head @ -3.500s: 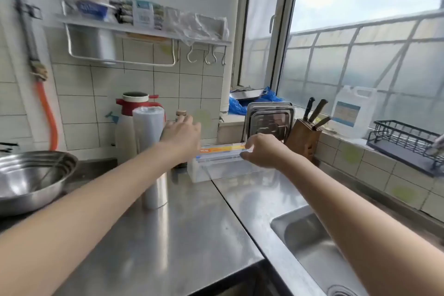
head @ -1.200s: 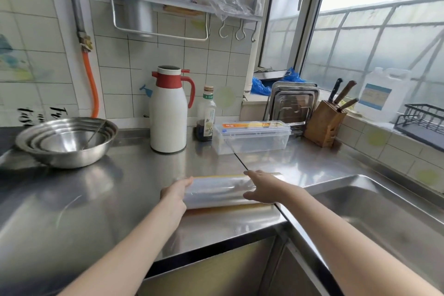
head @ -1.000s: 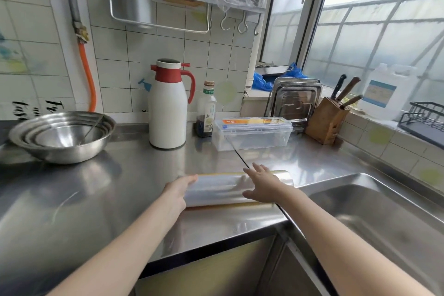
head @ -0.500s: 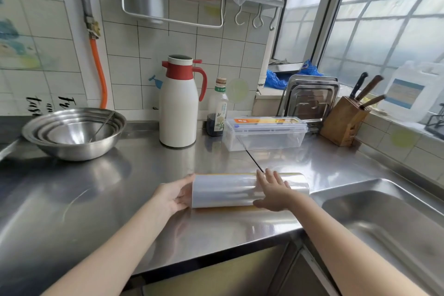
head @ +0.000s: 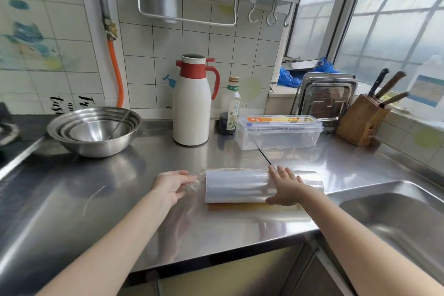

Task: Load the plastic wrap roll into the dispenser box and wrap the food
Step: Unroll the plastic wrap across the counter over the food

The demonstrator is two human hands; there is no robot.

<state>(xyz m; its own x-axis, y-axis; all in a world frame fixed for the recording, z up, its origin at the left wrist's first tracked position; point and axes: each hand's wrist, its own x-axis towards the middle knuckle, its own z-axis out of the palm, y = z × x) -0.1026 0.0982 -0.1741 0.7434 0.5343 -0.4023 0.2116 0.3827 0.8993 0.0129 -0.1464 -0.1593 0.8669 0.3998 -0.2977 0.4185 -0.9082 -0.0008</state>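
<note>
The plastic wrap roll [head: 237, 186] lies on its side near the front of the steel counter [head: 120, 199]. My right hand [head: 284, 186] rests flat on the roll's right part with straight fingers. At the roll's left end, my left hand [head: 171, 185] pinches loose clear film that bunches between its fingers. The clear dispenser box [head: 278, 131], with an orange label on its shut lid, stands further back against the wall, apart from both hands. I see no food.
A white and red thermos jug [head: 192, 103] and a small bottle [head: 230, 108] stand behind the roll. Stacked steel bowls [head: 93, 130] sit at the left, a knife block [head: 362, 120] and steel trays [head: 324, 96] at the right. The sink [head: 396, 214] opens to the right.
The roll was taken from standing by the jug and laid down near the counter's front. In the last half second my left hand took hold of loose film at its left end.
</note>
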